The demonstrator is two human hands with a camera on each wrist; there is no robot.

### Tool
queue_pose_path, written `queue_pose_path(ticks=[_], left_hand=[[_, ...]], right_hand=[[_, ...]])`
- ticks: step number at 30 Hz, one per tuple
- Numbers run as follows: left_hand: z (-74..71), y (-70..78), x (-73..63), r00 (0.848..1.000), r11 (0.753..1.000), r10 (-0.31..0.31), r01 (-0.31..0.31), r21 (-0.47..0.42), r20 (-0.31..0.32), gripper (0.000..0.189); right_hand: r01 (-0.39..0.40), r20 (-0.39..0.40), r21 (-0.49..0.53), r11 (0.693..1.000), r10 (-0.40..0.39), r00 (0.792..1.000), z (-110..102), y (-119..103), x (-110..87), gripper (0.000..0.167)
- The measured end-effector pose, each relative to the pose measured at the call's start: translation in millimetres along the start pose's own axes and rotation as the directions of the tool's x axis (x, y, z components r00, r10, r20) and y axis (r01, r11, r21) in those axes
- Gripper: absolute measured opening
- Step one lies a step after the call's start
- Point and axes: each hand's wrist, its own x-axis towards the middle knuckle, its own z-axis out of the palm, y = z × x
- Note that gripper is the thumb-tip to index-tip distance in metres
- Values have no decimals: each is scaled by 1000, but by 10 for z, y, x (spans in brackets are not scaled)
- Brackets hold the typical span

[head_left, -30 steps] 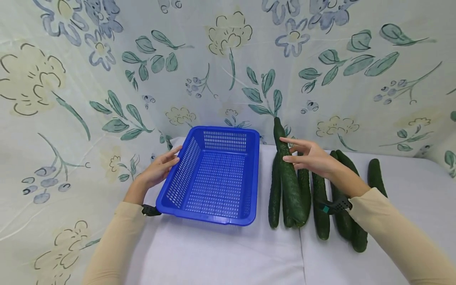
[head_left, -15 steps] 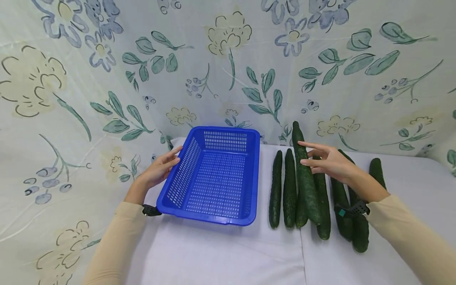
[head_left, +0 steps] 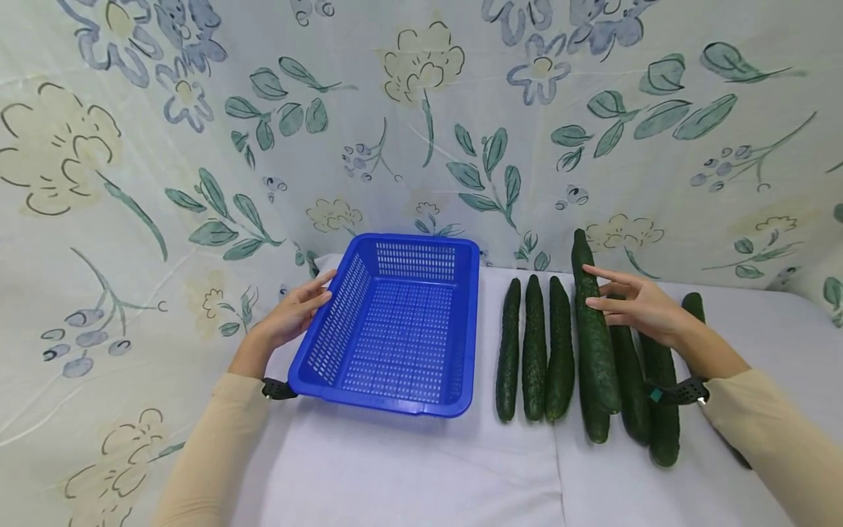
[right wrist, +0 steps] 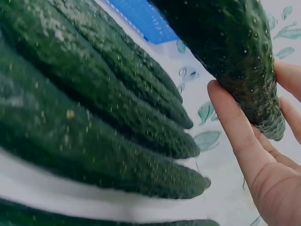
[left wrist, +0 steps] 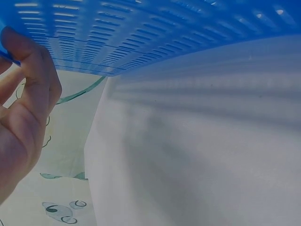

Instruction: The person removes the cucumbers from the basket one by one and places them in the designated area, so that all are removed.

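Observation:
My right hand (head_left: pixel 648 307) holds a long dark green cucumber (head_left: pixel 595 344) between thumb and fingers near its far end. The cucumber is raised above the row on the white cloth and partly covers another cucumber (head_left: pixel 596 430) below it. In the right wrist view, thumb and fingers pinch the tapered end of the bumpy cucumber (right wrist: pixel 235 61). At the left, my left hand (head_left: pixel 293 315) grips the left rim of a blue plastic basket (head_left: pixel 474 329) with slotted walls. Seen from the left wrist, the fingers of the left hand (left wrist: pixel 30 89) reach up to the basket's edge.
Three cucumbers (head_left: pixel 534 351) lie side by side just right of the basket. More cucumbers (head_left: pixel 661 410) lie under and beside the right forearm, partly hidden. A flower-patterned cloth (head_left: pixel 421 146) hangs behind the white-covered table (head_left: pixel 408 468).
My right hand has carried the cucumber rightward over the row, uncovering the three cucumbers nearest the basket. My left hand and the basket have stayed in place.

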Motion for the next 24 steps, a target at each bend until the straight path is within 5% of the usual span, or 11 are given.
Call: queue_pose_path(ticks=[24], left_hand=[[-17, -17, 9, 1000, 1000, 4, -4, -23, 16, 57]], right_hand=[[-98, -55, -98, 990, 93, 994, -412, 344, -179, 75]])
